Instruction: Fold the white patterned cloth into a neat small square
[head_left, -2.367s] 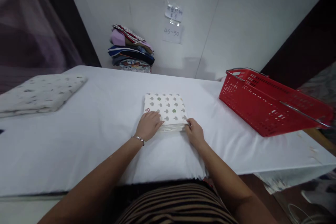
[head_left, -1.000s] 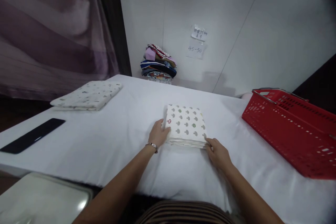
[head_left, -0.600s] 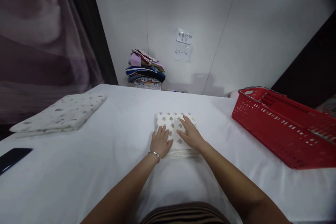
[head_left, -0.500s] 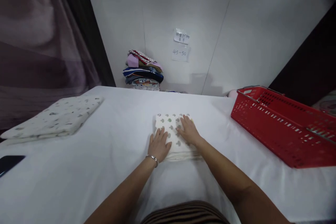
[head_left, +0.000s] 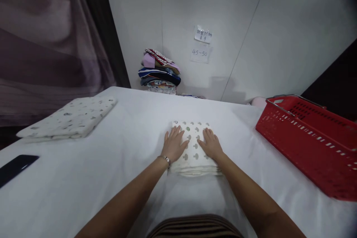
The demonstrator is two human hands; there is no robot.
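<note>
A small folded white cloth (head_left: 193,148) printed with grey and green shapes lies in the middle of the white-covered table (head_left: 111,163). My left hand (head_left: 175,145) rests flat on its left half, fingers stretched out, a bracelet at the wrist. My right hand (head_left: 211,144) lies flat on the right half, fingers also extended. Both palms press down on the cloth and hold nothing.
A red plastic basket (head_left: 309,141) stands at the right. A larger folded patterned cloth (head_left: 69,117) lies at the left, with a black phone (head_left: 16,167) near the left edge. A pile of coloured folded fabrics (head_left: 159,71) sits against the back wall under paper notes (head_left: 201,44).
Both hands have gone from gripping the cloth's near corners to lying flat on top of it. In the last half second my right hand slid to the right.
</note>
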